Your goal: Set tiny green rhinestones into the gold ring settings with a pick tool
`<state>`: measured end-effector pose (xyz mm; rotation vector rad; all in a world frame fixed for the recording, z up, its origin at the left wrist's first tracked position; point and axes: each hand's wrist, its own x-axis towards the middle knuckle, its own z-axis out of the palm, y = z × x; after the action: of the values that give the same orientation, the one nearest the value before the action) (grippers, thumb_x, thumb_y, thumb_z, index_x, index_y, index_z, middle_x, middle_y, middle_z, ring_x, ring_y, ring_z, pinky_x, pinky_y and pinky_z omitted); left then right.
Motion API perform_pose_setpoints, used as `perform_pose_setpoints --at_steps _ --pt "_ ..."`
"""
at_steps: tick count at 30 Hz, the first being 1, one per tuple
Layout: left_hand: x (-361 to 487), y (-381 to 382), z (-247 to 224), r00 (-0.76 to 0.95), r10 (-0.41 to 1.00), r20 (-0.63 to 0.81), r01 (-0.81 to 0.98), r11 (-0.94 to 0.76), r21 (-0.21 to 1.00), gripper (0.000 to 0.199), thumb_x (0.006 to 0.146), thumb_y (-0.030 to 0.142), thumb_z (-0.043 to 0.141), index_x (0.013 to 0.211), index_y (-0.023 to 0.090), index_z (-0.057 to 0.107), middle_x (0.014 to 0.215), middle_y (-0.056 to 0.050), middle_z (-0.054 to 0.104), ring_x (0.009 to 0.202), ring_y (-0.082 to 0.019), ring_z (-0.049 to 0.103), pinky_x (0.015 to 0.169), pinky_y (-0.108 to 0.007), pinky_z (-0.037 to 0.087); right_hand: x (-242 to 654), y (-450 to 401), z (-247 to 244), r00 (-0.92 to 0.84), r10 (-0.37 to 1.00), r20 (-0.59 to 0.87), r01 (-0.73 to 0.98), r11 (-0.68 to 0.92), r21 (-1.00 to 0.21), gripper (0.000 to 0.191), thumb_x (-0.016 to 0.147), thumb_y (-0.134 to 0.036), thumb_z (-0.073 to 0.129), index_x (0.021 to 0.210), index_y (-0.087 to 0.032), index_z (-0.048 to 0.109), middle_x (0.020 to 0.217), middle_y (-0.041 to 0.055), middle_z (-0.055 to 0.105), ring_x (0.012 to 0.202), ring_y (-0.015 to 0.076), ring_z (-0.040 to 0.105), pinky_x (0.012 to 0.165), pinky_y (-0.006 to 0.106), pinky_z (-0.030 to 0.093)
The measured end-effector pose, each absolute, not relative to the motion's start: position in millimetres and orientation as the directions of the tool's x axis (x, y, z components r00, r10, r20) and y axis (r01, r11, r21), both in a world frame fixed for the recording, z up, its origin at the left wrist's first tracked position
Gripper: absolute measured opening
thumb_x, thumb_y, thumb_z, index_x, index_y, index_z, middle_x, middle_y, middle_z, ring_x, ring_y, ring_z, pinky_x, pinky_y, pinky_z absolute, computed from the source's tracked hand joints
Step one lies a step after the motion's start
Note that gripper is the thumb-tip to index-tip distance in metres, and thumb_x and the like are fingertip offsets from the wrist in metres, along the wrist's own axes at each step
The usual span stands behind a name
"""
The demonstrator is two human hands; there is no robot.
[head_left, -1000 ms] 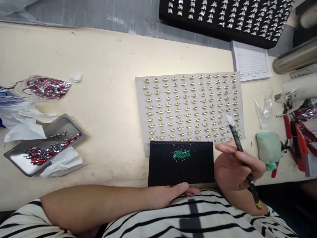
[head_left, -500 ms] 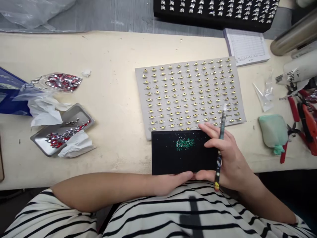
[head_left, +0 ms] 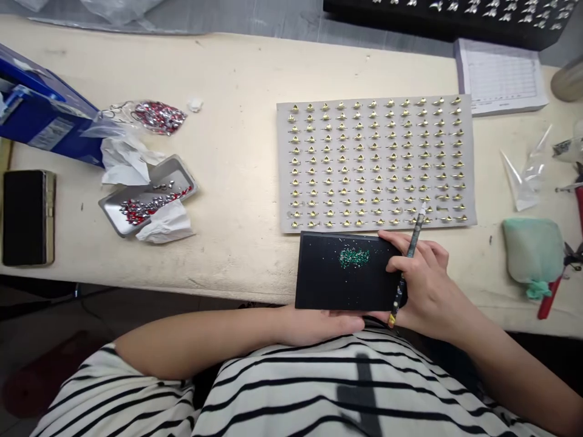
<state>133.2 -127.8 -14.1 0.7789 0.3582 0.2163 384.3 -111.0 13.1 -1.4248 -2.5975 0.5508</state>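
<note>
In the head view, the right hand (head_left: 430, 291) was closed around a slim dark pick (head_left: 409, 255) with a white tip, held like a pen, and its fingers (head_left: 396, 264) lay on the right end of a black pad (head_left: 323, 279). The left hand (head_left: 314, 325) stayed loosely at the near edge of this pad; I cannot tell if it gripped it. A small heap of green stones (head_left: 354, 258) sat on the pad, with loose grains around it. At twelve o'clock from the pad lay a grey board (head_left: 283, 152) with rows of gold settings (head_left: 373, 158); at nine o'clock, a metal tray (head_left: 182, 172) held red and silver stones (head_left: 146, 209). If the pad tilted or the fingers knocked it, the tiny stones could slide off, and the pick's tip could catch the nearby settings.
</note>
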Motion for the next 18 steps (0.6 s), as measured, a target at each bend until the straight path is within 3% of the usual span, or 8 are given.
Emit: perform_pose_setpoints --at_steps 2,5,8,13,15,18 --pt "117.7 -131.8 -14.6 0.889 0.359 -0.285 -0.116 0.779 0.616 0.046 0.098 0.041 0.055 0.142 0.031 0.054 0.153 0.000 0.050 0.144 -0.024 0.044 0.122 -0.042 0.032 386.8 -110.2 10.6 -0.548 0.835 -0.056 0.789 0.493 -0.367 0.055 0.071 -0.059 0.069 0.105 -0.024 0.044 0.153 0.0162 0.041 0.138 0.0306 0.043 0.106 0.050 0.031" --pt "87.2 -135.5 -7.1 0.701 0.462 -0.543 -0.193 0.856 0.479 0.059 0.088 0.042 0.070 0.143 0.030 0.052 0.146 -0.008 0.058 0.131 -0.027 0.058 0.109 -0.042 0.048 389.2 -108.7 6.6 -0.552 0.833 -0.038 0.784 0.503 -0.362 0.053 0.071 -0.055 0.070 0.106 -0.024 0.045 0.154 0.0151 0.040 0.138 0.0317 0.042 0.106 0.051 0.030" --pt "66.6 -129.5 6.8 0.429 0.533 -0.729 -0.060 0.822 0.566 0.052 0.097 0.045 0.055 0.145 0.024 0.048 0.139 -0.013 0.062 0.122 -0.024 0.064 0.103 -0.039 0.053 388.4 -106.9 1.1 -0.580 0.815 -0.011 0.760 0.536 -0.368 0.053 0.071 -0.056 0.070 0.106 -0.024 0.045 0.155 0.0139 0.039 0.138 0.0312 0.042 0.106 0.051 0.029" --pt "68.9 -106.6 14.2 0.280 0.615 -0.737 0.194 0.715 0.671 0.046 0.094 0.048 0.057 0.131 0.021 0.056 0.103 -0.005 0.072 0.096 -0.018 0.071 0.086 -0.032 0.061 383.4 -104.5 -7.4 -0.570 0.822 0.012 0.763 0.535 -0.362 0.056 0.070 -0.062 0.069 0.106 -0.025 0.048 0.157 0.0122 0.037 0.141 0.0318 0.041 0.109 0.053 0.029" --pt "73.4 -99.6 11.0 0.267 0.615 -0.742 0.217 0.712 0.668 0.034 0.092 0.047 0.059 0.113 0.020 0.062 0.084 0.002 0.066 0.077 -0.012 0.068 0.077 -0.027 0.061 383.1 -103.9 -9.6 -0.561 0.828 0.006 0.765 0.522 -0.378 0.056 0.069 -0.064 0.069 0.105 -0.025 0.049 0.158 0.0113 0.037 0.142 0.0323 0.041 0.110 0.055 0.029" --pt "76.5 -93.8 7.6 0.300 0.583 -0.755 0.197 0.736 0.647 0.025 0.092 0.044 0.060 0.094 0.020 0.062 0.077 0.005 0.061 0.073 -0.009 0.065 0.074 -0.023 0.060 384.6 -103.0 -12.5 -0.538 0.843 -0.006 0.748 0.474 -0.464 0.054 0.068 -0.064 0.071 0.101 -0.025 0.052 0.157 0.0099 0.039 0.142 0.0339 0.043 0.113 0.058 0.027"
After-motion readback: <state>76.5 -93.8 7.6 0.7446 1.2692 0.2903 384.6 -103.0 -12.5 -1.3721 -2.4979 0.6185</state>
